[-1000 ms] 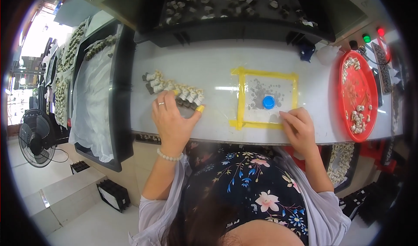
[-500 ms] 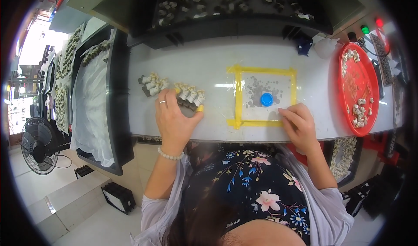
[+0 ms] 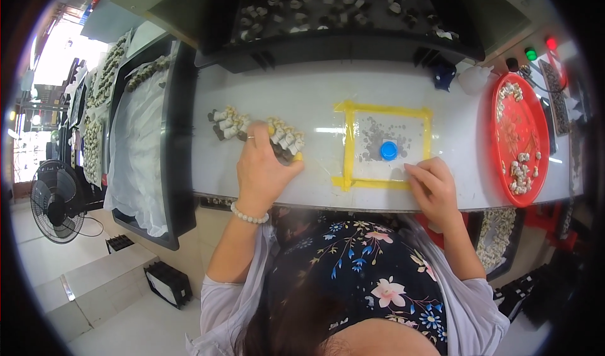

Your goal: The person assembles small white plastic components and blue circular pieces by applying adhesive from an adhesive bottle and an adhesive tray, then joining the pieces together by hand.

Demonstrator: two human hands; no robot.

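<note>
My left hand is on the white tabletop at left. Yellow covers sit on its thumb and index fingertips, which close around part of a row of small white figurines with dark bases. More of these figurines stand beside it, to the left; the fingers partly hide the row. My right hand is pinched near the lower right corner of a yellow tape square. What its fingertips hold, if anything, is too small to make out. Just left of those fingertips, a round blue cap sits inside the square among grey spots.
A red oval tray holding small white pieces is at right. Beyond the table's far edge is a dark tray of scattered pieces. A black tray lined with white sheeting flanks the left side. A white bottle stands far right.
The whole view has shifted slightly. My left hand still grips the figurines, a little further right; my right hand stays pinched by the tape square.
</note>
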